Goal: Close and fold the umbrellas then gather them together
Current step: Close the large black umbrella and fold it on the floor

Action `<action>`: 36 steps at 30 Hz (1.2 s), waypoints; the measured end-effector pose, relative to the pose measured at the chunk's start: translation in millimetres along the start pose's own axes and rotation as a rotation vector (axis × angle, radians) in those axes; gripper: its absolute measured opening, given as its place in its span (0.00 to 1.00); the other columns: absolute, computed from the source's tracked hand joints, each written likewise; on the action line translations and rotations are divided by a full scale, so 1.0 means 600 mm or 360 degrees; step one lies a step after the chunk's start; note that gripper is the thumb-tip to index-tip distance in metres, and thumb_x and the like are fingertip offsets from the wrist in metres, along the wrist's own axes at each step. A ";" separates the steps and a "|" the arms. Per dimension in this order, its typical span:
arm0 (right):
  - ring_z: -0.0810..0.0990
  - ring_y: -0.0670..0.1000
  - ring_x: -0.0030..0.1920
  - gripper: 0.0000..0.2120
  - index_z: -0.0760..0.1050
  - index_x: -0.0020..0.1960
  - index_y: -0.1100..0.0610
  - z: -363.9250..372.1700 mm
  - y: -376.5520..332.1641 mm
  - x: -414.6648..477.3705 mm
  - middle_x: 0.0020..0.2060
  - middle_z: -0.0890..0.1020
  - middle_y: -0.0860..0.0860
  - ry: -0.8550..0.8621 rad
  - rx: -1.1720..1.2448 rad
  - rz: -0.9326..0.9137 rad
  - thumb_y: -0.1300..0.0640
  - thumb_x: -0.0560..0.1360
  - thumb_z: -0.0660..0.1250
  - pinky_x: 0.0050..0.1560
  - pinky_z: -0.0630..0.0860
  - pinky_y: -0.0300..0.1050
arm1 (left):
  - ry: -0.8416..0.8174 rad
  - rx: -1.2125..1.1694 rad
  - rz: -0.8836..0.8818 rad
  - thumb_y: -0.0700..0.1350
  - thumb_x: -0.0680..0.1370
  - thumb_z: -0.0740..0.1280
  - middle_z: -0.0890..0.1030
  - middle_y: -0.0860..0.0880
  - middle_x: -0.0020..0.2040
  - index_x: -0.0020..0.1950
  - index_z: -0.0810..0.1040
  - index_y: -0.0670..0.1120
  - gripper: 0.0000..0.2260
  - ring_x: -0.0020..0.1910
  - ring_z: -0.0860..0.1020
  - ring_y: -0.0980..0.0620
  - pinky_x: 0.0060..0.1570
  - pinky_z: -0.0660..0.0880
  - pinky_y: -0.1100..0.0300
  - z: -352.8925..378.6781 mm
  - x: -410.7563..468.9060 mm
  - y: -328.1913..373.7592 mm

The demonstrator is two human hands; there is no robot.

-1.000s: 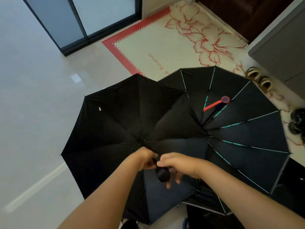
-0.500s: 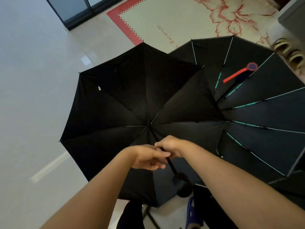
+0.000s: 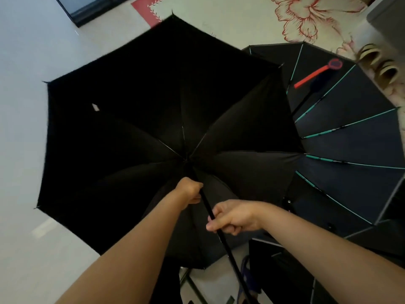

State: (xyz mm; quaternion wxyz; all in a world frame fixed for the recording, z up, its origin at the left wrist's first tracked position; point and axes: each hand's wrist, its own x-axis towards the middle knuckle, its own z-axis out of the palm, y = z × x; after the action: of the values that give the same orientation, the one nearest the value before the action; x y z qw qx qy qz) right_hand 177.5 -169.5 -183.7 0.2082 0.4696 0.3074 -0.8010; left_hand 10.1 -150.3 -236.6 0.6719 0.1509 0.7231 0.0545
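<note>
I see the open black umbrella point(image 3: 131, 128) tilted over the floor point(image 3: 22, 132), my left hand point(image 3: 190, 190) gripping its shaft point(image 3: 227, 249) near the hub, my right hand point(image 3: 232, 217) gripping lower, the teal-ribbed umbrella point(image 3: 350, 141) just beside it.

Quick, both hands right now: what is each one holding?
Left hand: gripping the shaft of the black umbrella, up near the hub.
Right hand: gripping the same shaft, lower down.

No writing is legible on the black umbrella point(image 3: 131, 128), the green-ribbed umbrella point(image 3: 350, 150) or the floor mat point(image 3: 241, 25)
</note>
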 end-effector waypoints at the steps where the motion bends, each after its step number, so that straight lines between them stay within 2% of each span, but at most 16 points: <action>1: 0.70 0.42 0.29 0.14 0.73 0.54 0.53 0.002 0.005 -0.004 0.35 0.80 0.45 -0.0038 -0.0081 0.0002 0.54 0.74 0.76 0.30 0.63 0.36 | 0.0002 -0.0110 -0.0014 0.38 0.82 0.63 0.78 0.39 0.55 0.67 0.69 0.37 0.14 0.50 0.82 0.44 0.51 0.82 0.51 0.009 0.004 -0.004; 3: 0.74 0.43 0.33 0.17 0.72 0.53 0.52 -0.002 0.012 -0.003 0.38 0.81 0.47 -0.0120 -0.0204 0.0017 0.51 0.71 0.78 0.32 0.68 0.38 | 0.0018 -0.0307 -0.0040 0.34 0.81 0.63 0.77 0.39 0.55 0.68 0.67 0.36 0.16 0.41 0.82 0.47 0.40 0.83 0.55 0.022 0.005 -0.010; 6: 0.82 0.49 0.43 0.18 0.76 0.57 0.51 -0.022 0.007 0.004 0.56 0.84 0.53 -0.0114 -0.0138 0.0049 0.39 0.76 0.70 0.38 0.78 0.43 | 0.0016 -0.0435 -0.0052 0.31 0.79 0.65 0.77 0.40 0.52 0.66 0.70 0.35 0.15 0.37 0.81 0.48 0.27 0.80 0.59 0.021 0.006 -0.019; 7: 0.83 0.51 0.47 0.23 0.76 0.62 0.51 -0.032 -0.001 0.008 0.61 0.82 0.55 -0.0031 -0.0059 0.0062 0.35 0.78 0.64 0.42 0.80 0.46 | -0.0022 -0.0413 -0.0053 0.31 0.79 0.65 0.78 0.40 0.50 0.61 0.71 0.36 0.11 0.38 0.81 0.48 0.27 0.80 0.59 0.015 -0.001 -0.019; 9: 0.83 0.54 0.52 0.27 0.74 0.68 0.54 -0.048 -0.024 0.027 0.64 0.80 0.57 0.0244 0.0062 0.0051 0.35 0.81 0.55 0.48 0.82 0.51 | -0.0131 -0.0348 -0.0041 0.32 0.79 0.66 0.79 0.41 0.50 0.54 0.72 0.40 0.07 0.41 0.81 0.49 0.35 0.81 0.58 0.003 -0.017 -0.022; 12: 0.81 0.55 0.57 0.26 0.66 0.76 0.56 -0.051 -0.062 0.077 0.64 0.79 0.56 0.0664 0.0009 0.0037 0.42 0.84 0.56 0.52 0.81 0.52 | -0.0297 -0.0122 -0.0051 0.36 0.78 0.69 0.80 0.44 0.53 0.51 0.73 0.45 0.07 0.47 0.81 0.51 0.45 0.81 0.58 -0.014 -0.040 -0.033; 14: 0.80 0.55 0.59 0.26 0.64 0.77 0.58 -0.045 -0.087 0.113 0.64 0.79 0.57 0.0788 0.0082 0.0053 0.45 0.84 0.57 0.57 0.80 0.53 | -0.0422 0.0086 -0.0083 0.38 0.77 0.70 0.82 0.45 0.56 0.56 0.75 0.44 0.09 0.52 0.82 0.51 0.47 0.80 0.59 -0.025 -0.049 -0.047; 17: 0.79 0.59 0.63 0.23 0.62 0.77 0.58 -0.044 -0.104 0.149 0.68 0.75 0.61 0.0828 0.0396 0.0133 0.52 0.85 0.58 0.60 0.80 0.57 | -0.0607 0.0198 -0.0140 0.38 0.76 0.72 0.83 0.46 0.56 0.63 0.73 0.46 0.17 0.53 0.83 0.52 0.47 0.81 0.59 -0.046 -0.052 -0.062; 19: 0.81 0.60 0.57 0.19 0.65 0.75 0.59 -0.044 -0.098 0.160 0.63 0.75 0.61 0.0844 0.0686 0.0140 0.57 0.85 0.58 0.57 0.80 0.58 | -0.0777 0.0231 -0.0142 0.38 0.75 0.72 0.84 0.47 0.53 0.63 0.73 0.47 0.18 0.52 0.84 0.52 0.46 0.80 0.61 -0.058 -0.051 -0.071; 22: 0.79 0.56 0.41 0.16 0.68 0.71 0.65 -0.047 -0.074 0.173 0.45 0.75 0.58 0.0903 0.1012 0.0071 0.65 0.85 0.55 0.51 0.79 0.56 | -0.0923 0.0287 -0.0142 0.40 0.76 0.72 0.83 0.46 0.53 0.62 0.74 0.46 0.16 0.52 0.83 0.51 0.52 0.80 0.58 -0.070 -0.038 -0.070; 24: 0.78 0.56 0.39 0.14 0.67 0.69 0.68 -0.050 -0.061 0.170 0.42 0.75 0.58 0.0905 0.1125 0.0025 0.68 0.84 0.55 0.50 0.79 0.55 | -0.0869 0.0313 -0.0143 0.48 0.79 0.69 0.83 0.46 0.51 0.59 0.76 0.45 0.11 0.49 0.82 0.51 0.53 0.79 0.56 -0.070 -0.024 -0.059; 26: 0.80 0.57 0.42 0.12 0.69 0.66 0.70 -0.056 -0.052 0.160 0.45 0.77 0.59 0.0821 0.1203 0.0018 0.69 0.83 0.57 0.46 0.80 0.57 | -0.0739 0.0280 -0.0165 0.54 0.81 0.64 0.83 0.46 0.50 0.60 0.77 0.43 0.16 0.46 0.83 0.50 0.50 0.80 0.55 -0.059 -0.006 -0.045; 30: 0.82 0.56 0.45 0.09 0.72 0.62 0.63 -0.062 -0.045 0.142 0.46 0.78 0.57 0.0626 0.1200 0.0015 0.64 0.83 0.58 0.46 0.80 0.55 | -0.0658 0.0164 -0.0155 0.50 0.82 0.63 0.83 0.45 0.45 0.58 0.77 0.41 0.13 0.39 0.83 0.49 0.44 0.82 0.55 -0.016 0.004 -0.033; 32: 0.82 0.56 0.46 0.10 0.73 0.61 0.60 -0.069 -0.042 0.140 0.46 0.80 0.56 0.0656 0.1146 -0.0038 0.57 0.83 0.59 0.49 0.79 0.55 | -0.0708 0.0037 -0.0120 0.47 0.82 0.63 0.83 0.47 0.41 0.59 0.79 0.40 0.12 0.36 0.82 0.51 0.42 0.82 0.57 -0.003 0.001 -0.034; 34: 0.82 0.56 0.45 0.12 0.75 0.55 0.58 -0.079 -0.038 0.141 0.45 0.81 0.55 0.0726 0.1181 -0.0089 0.50 0.84 0.60 0.53 0.78 0.57 | -0.0812 -0.0106 -0.0085 0.47 0.82 0.64 0.83 0.47 0.43 0.60 0.79 0.41 0.12 0.38 0.82 0.52 0.43 0.81 0.58 0.005 -0.002 -0.039; 36: 0.82 0.56 0.43 0.13 0.75 0.52 0.58 -0.083 -0.042 0.142 0.42 0.82 0.55 0.0745 0.1245 -0.0108 0.48 0.84 0.59 0.49 0.78 0.57 | -0.0834 -0.0204 -0.0066 0.47 0.82 0.65 0.84 0.47 0.45 0.59 0.80 0.41 0.12 0.39 0.82 0.53 0.43 0.80 0.59 0.007 -0.007 -0.042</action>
State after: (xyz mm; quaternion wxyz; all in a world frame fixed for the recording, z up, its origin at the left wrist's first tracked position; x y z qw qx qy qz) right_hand 153.1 -120.8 -269.7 -0.0863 0.6710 0.0358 -0.7355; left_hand 11.1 -176.0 -240.3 0.8452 0.1021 0.5226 0.0453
